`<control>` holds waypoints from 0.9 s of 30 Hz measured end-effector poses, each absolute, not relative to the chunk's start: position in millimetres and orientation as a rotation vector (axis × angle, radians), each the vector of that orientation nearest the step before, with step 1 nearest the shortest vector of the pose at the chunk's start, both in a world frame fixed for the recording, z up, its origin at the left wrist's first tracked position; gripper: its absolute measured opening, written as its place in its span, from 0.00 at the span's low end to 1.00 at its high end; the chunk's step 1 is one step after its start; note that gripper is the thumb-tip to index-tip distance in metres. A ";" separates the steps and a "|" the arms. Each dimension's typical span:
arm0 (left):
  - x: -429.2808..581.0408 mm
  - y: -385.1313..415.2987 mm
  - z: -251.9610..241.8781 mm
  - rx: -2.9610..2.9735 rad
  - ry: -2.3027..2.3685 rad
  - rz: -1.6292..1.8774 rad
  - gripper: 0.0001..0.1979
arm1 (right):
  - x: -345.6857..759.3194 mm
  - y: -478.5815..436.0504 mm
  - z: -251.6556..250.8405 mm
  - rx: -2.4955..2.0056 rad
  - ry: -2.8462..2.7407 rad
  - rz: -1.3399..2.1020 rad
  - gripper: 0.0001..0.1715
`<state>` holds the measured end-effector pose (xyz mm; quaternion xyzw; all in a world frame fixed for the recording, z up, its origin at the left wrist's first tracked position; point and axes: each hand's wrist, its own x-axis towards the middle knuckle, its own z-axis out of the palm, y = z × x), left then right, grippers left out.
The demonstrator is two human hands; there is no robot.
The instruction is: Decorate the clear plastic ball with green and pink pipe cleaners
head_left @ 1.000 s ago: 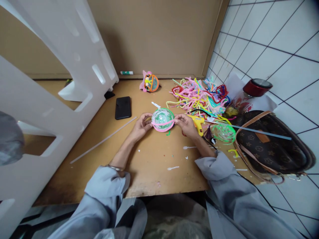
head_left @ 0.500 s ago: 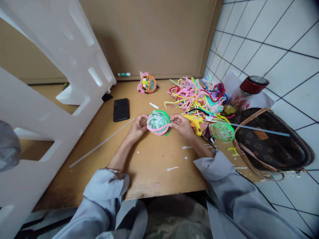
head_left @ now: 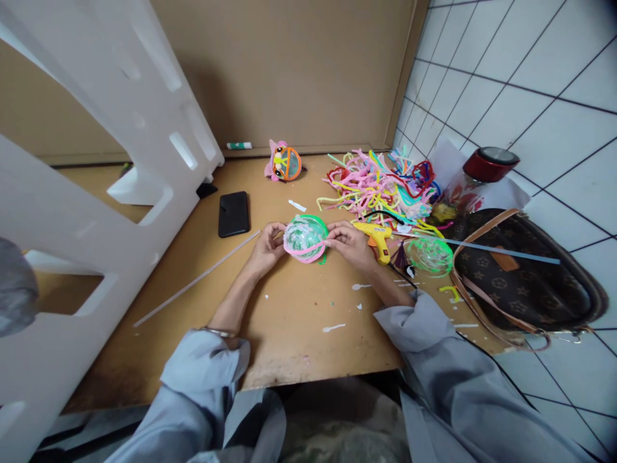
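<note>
Between my two hands is a clear plastic half-ball [head_left: 304, 236] streaked with white and green, with a green and pink pipe-cleaner edge. My left hand [head_left: 270, 247] pinches its left side with bent fingers. On the opposite side my right hand [head_left: 351, 243] has thumb and fingertips closed on the pink edge. A yellow hot glue gun [head_left: 378, 239] lies just right of my right hand, a long clear glue stick reaching out from it. Farther right rests a second clear half-ball [head_left: 429, 255] with a green edge and whitish strands.
Colourful pipe cleaners [head_left: 378, 186] lie heaped at the back right, near a red-lidded jar [head_left: 486, 167] and a brown handbag [head_left: 525, 276]. A black phone [head_left: 234, 213], a glue stick [head_left: 197, 278] and a pink-orange figure [head_left: 284, 162] lie leftward. A white plastic panel [head_left: 159, 109] borders the left.
Almost nothing differs. Both hands keep their hold on the half-ball, and the whole view has shifted very slightly.
</note>
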<state>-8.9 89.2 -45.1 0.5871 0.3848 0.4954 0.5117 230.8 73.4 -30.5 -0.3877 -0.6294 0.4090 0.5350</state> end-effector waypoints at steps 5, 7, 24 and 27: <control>-8.9 90.2 -46.8 1.438 0.935 1.216 0.27 | 230.8 73.7 -31.4 -0.936 -1.502 0.975 0.16; -9.5 90.6 -47.2 1.447 0.936 1.208 0.27 | 230.8 73.8 -32.1 -0.935 -1.504 0.986 0.15; -7.1 87.4 -40.8 1.497 0.944 1.212 0.26 | 232.4 76.3 -34.3 -0.950 -1.493 0.983 0.17; -7.0 86.4 -39.2 1.500 0.945 1.214 0.25 | 232.2 76.6 -35.4 -0.941 -1.490 0.985 0.16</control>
